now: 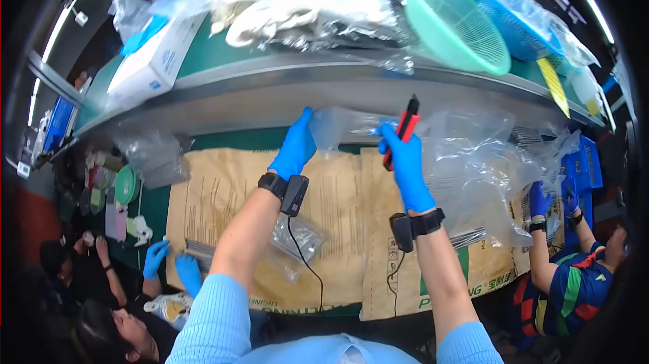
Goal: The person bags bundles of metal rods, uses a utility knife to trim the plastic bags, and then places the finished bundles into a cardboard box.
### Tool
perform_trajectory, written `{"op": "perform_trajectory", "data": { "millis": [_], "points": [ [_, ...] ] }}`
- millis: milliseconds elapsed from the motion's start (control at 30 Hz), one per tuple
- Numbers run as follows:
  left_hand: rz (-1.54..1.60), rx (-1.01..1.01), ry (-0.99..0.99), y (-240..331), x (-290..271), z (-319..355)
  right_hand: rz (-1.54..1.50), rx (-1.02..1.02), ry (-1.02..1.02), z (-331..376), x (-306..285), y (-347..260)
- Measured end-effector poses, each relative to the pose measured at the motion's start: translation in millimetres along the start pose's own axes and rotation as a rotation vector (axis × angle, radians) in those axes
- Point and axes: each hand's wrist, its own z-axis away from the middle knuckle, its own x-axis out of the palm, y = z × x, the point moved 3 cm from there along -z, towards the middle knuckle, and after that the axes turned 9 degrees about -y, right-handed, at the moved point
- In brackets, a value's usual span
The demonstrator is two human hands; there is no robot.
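Nearest, tan paper sacking with printed marks point(341, 205) covers part of the green bench point(253, 137). Above it, the blue-gloved right hand point(403, 158) is closed round a slim red-and-black handheld tool point(409, 124), its dark tip directed away from the body. The blue-gloved left hand point(295, 144) has fingers extended; whether they grip cannot be told. Between the hands spans colourless, see-through plastic film point(345, 127), glossy and lightly creased. Farther off, a pale-green plastic mesh basket point(449, 19) rests tilted on a shelf point(216, 60).
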Motion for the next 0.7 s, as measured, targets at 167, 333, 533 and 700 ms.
{"op": "perform_trajectory", "data": {
  "millis": [167, 333, 533, 700],
  "points": [
    [-0.641, -0.106, 0.081, 62, -67, 100, -0.001, 0.207, -0.109, 90, 1, 52],
    [-1.522, -0.511, 0.264, 93, -227, 200, 0.174, 0.617, -0.445, 201, 60, 179],
    [-1.607, -0.395, 0.513, 22, -237, 274, 0.275, 0.738, -0.529, 266, 113, 218],
    [-1.339, -0.447, 0.533, 20, -253, 276, -0.223, 0.851, -0.242, 284, 143, 250]
  ]
}}
